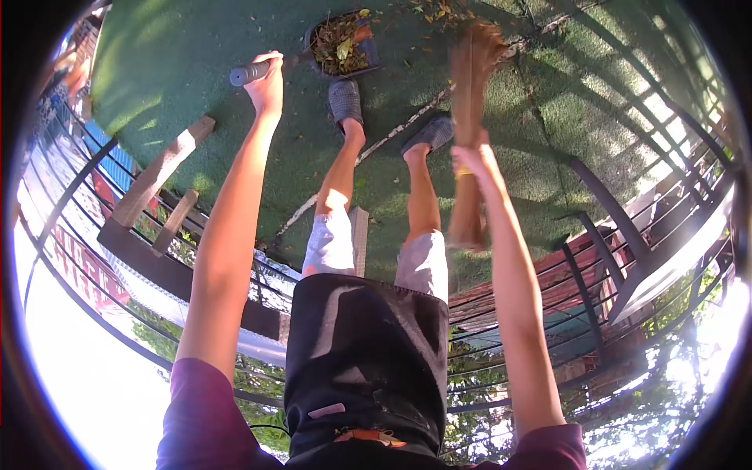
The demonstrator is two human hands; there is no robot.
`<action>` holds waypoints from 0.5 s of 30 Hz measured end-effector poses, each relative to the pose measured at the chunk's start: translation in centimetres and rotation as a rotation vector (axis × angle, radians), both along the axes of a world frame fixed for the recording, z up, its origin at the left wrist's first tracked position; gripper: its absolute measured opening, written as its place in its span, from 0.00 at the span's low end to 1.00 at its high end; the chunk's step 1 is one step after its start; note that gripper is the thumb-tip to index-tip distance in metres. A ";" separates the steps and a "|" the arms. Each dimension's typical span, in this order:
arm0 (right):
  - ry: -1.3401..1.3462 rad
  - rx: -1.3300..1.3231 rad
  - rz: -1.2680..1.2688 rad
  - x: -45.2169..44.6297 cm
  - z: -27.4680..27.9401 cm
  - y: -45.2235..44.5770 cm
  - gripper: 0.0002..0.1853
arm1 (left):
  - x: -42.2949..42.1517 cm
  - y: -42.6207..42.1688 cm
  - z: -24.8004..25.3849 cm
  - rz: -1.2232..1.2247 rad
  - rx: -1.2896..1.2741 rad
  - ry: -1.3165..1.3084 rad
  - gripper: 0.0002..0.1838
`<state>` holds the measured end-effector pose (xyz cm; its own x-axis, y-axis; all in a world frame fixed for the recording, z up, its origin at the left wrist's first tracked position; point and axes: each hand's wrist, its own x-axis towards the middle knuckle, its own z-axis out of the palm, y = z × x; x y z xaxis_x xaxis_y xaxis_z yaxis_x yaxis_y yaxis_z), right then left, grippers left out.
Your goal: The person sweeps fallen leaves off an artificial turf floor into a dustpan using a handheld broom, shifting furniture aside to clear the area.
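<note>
My left hand (pixel 267 81) is wrapped round the grey handle (pixel 249 74) of a dustpan. The dustpan (pixel 371 63) lies on the green floor just beyond my left slipper (pixel 345 100), with dry leaves and debris (pixel 341 45) heaped in it. On the other side, my right hand (pixel 475 160) grips a brown broom (pixel 472 86), slightly blurred. Its bristles point away from me near some scattered leaves (pixel 439 11), and its other end reaches back past my wrist.
My right slipper (pixel 429 134) stands between the dustpan and the broom. A pale crack (pixel 392 131) runs across the floor. Wooden beams (pixel 164 168) stick out at the left, and dark metal railings (pixel 583 290) curve round the near side and right.
</note>
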<state>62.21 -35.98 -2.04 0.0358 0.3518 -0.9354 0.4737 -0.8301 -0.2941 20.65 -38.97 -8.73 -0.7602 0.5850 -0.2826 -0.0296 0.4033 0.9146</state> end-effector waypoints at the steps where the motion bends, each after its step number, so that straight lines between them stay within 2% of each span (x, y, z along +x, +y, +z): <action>1: 0.054 0.016 0.070 -2.0 -1.5 -2.5 0.24 | 0.1 -0.3 -0.3 -0.001 0.003 0.004 0.02; 2: 0.105 0.030 0.135 -3.8 -2.7 -5.2 0.30 | 0.2 -0.5 -0.4 -0.006 0.003 0.006 0.02; 4: 0.091 -0.038 0.246 -7.5 1.0 -7.6 0.44 | 0.4 -0.8 -0.2 -0.017 -0.040 0.021 0.01; 6: 0.062 -0.179 0.230 -8.4 3.9 -9.5 0.48 | 0.4 -1.1 -0.2 -0.021 -0.053 0.028 0.01; 7: 0.133 -0.173 0.174 -7.8 5.9 -9.9 0.51 | 0.6 -1.0 0.3 -0.007 -0.078 0.027 0.01; 8: 0.234 -0.153 0.051 -6.8 7.6 -10.3 0.51 | 0.5 -1.0 0.3 0.014 -0.063 0.006 0.01; 10: 0.237 -0.134 -0.068 -5.0 12.7 -9.2 0.48 | 0.2 -1.0 0.0 0.058 -0.032 -0.041 0.01; 12: 0.195 0.057 0.009 -1.6 13.6 -8.2 0.47 | -0.3 -1.3 -0.5 0.083 0.016 -0.027 0.02; 14: 0.057 0.029 -0.066 1.7 13.0 -5.6 0.48 | -0.8 -1.7 -1.1 0.121 0.073 0.025 0.04; 15: -0.033 0.059 -0.119 4.3 10.3 -5.3 0.48 | -0.8 -1.8 -1.0 0.154 0.086 0.011 0.04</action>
